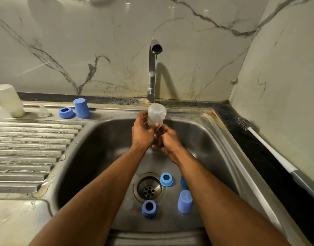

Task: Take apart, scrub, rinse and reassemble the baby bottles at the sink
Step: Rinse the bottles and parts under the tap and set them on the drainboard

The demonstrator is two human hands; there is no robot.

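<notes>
My left hand [141, 133] grips a clear baby bottle body [156, 115] under the running tap [153, 71], over the steel sink [103, 139]. Just below it, my right hand [167, 142] has its fingers curled at the bottle's lower end; what they hold is hidden. On the sink floor lie two blue collar rings [166, 179] [149, 208] and a blue cap [185, 201]; a further blue part [183, 181] shows beside my right forearm. On the drainer's back ledge stand a blue cap [81, 108], a blue ring [66, 112], a clear teat [43, 110] and a white bottle [9, 100].
The drain [149, 188] is in the middle of the sink floor. A ribbed wet drainboard [28, 148] lies to the left. A bottle brush [269, 148] with a white handle rests on the dark counter at the right, against the marble wall.
</notes>
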